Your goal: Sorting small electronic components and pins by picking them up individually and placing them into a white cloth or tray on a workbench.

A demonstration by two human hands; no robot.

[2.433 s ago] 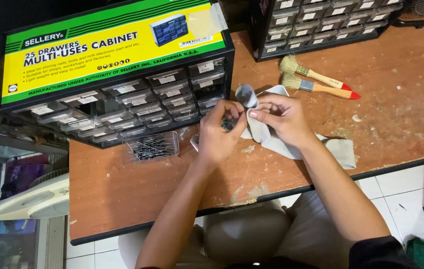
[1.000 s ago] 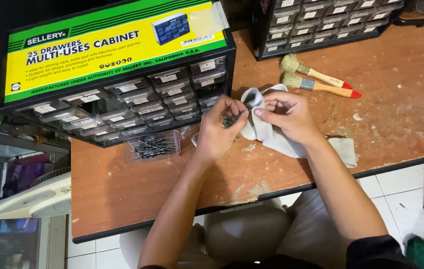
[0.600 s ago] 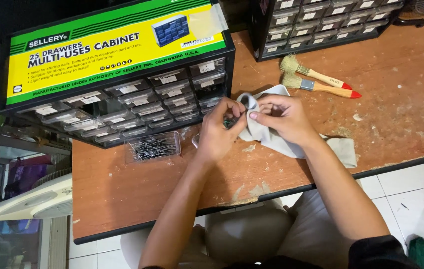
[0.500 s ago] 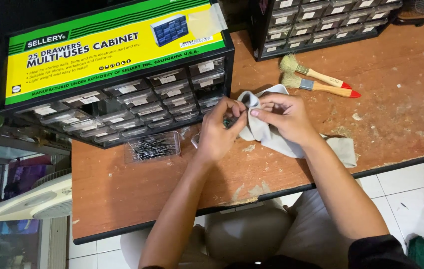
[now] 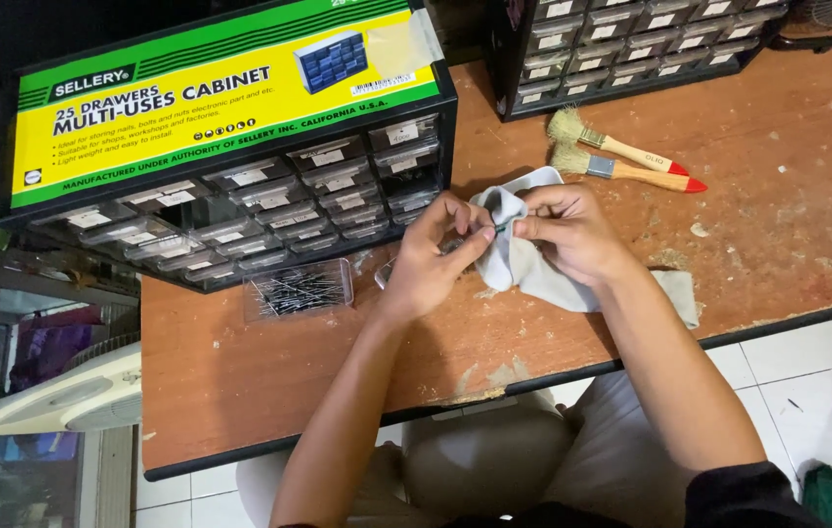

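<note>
The right hand (image 5: 572,233) pinches a grey cloth (image 5: 533,269) around a small metal part (image 5: 497,229); the left hand (image 5: 436,256) grip closes just beside it, fingertips touching the cloth.

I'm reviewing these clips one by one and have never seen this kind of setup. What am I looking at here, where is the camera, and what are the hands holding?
There is no machine here: a seated person works with two bare hands, filmed by a camera worn on the head and looking down. The left hand and the right hand meet over a pale grey cloth, pinching something small and thin between them; it is too small to name. They work over a worn brown wooden table. On it stand a black cabinet of small clear drawers with a yellow and green card on top, and a second drawer cabinet behind. A clear drawer of thin dark metal pieces lies pulled out, and two paintbrushes with red-tipped handles lie to the right.
</note>
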